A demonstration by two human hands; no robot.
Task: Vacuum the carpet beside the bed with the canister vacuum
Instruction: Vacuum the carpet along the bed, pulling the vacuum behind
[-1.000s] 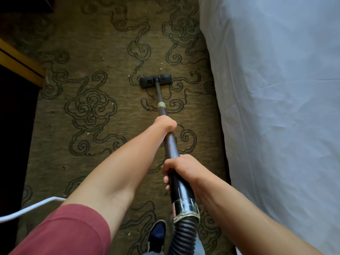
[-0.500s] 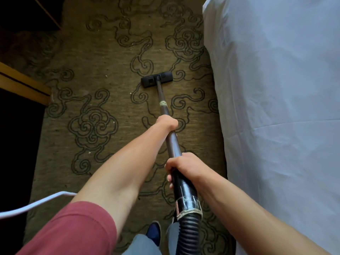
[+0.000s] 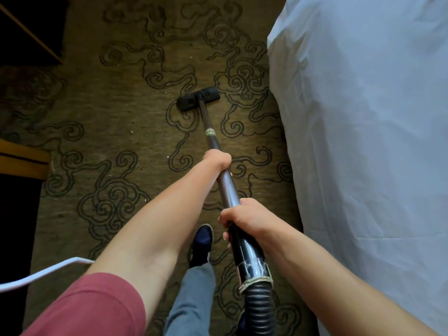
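- my left hand (image 3: 217,159) wrapped tight round the wand (image 3: 212,139), up ahead of my right (image 3: 244,218)
- right one's clamped round it nearer me
- nozzle (image 3: 198,101) way out front on carpet (image 3: 126,112), bed (image 3: 363,141) off to my right

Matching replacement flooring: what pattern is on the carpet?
Olive-brown carpet with dark swirling cloud-scroll outlines; head view.

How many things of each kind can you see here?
Hands: 2, left hand and right hand, both gripping the vacuum wand
Floor nozzles: 1
Ribbed hoses: 1
White cords: 1
Dark blue shoes: 1
Beds with a white sheet: 1
Patterned carpets: 1
Total: 9, wand included
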